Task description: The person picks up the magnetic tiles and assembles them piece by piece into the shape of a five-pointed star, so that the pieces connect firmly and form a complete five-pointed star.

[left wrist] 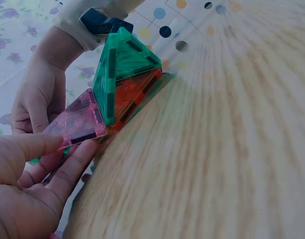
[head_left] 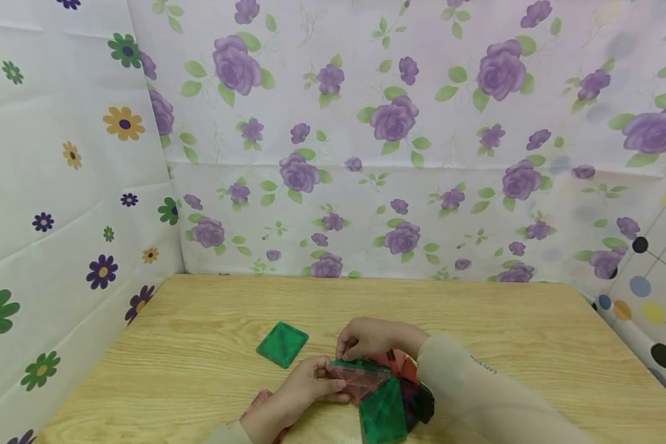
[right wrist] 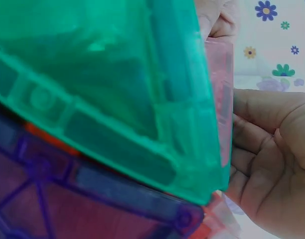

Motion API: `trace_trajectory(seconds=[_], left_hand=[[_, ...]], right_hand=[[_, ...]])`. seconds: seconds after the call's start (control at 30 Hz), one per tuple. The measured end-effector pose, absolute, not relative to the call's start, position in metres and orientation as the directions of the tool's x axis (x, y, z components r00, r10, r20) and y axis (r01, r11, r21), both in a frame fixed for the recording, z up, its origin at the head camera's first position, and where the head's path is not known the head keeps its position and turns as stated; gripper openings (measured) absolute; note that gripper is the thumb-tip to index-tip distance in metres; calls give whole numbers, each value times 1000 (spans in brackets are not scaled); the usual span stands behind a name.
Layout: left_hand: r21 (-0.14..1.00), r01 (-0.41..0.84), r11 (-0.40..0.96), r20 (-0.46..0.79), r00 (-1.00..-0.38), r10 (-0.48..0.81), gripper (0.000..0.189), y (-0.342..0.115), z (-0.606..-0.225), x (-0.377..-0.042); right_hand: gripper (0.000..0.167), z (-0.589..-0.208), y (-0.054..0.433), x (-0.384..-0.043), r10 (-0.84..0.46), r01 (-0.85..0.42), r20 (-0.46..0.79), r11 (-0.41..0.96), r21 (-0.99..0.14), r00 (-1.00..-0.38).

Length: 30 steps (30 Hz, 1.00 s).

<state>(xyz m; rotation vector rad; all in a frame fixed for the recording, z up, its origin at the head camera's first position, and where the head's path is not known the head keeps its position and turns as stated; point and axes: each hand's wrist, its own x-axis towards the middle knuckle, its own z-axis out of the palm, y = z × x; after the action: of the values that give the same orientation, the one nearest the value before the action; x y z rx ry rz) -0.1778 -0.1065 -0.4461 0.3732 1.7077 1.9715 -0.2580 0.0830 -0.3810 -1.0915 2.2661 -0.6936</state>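
Note:
My left hand (head_left: 311, 388) pinches a pink translucent magnetic tile (left wrist: 75, 119) between thumb and fingers. From the far side my right hand (head_left: 372, 338) reaches over, its fingertips on the edge of a green magnetic tile (head_left: 361, 365) next to the pink one. These tiles join a cluster: an upright green tile (head_left: 384, 410), a red tile (left wrist: 135, 94) behind it, and a purple-framed tile (right wrist: 92, 199) below the green in the right wrist view. In that view the right hand's palm and fingers show close beside the pink tile.
Two green triangular tiles (head_left: 282, 344) lie edge to edge on the wooden table (head_left: 200, 345), left of the hands. A pink tile (head_left: 259, 398) is partly hidden by the left forearm. Beside the cluster, below the right sleeve, is a black object (head_left: 423, 404). Flowered cloth (head_left: 333, 148) hangs behind the table.

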Motion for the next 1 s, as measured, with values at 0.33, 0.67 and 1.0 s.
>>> trace_trajectory(seconds=[0.33,0.67,1.0], left_hand=[[985,-172,2,-150,-858,491,14,-108,-440,-179],[988,-39,147,-102,-887,450,31,-119,-432,-183],[901,212,379,32,-903,429,30,-132,-410,-181]], right_hand=[[14,-380,86,-254,-793,-492,-221,542,-681,-568],[19,-371,100,-248,-778,-465,-90,460,-757,-622],[22,-353,116,-221,-682,-481,69,437,-760,-729]])
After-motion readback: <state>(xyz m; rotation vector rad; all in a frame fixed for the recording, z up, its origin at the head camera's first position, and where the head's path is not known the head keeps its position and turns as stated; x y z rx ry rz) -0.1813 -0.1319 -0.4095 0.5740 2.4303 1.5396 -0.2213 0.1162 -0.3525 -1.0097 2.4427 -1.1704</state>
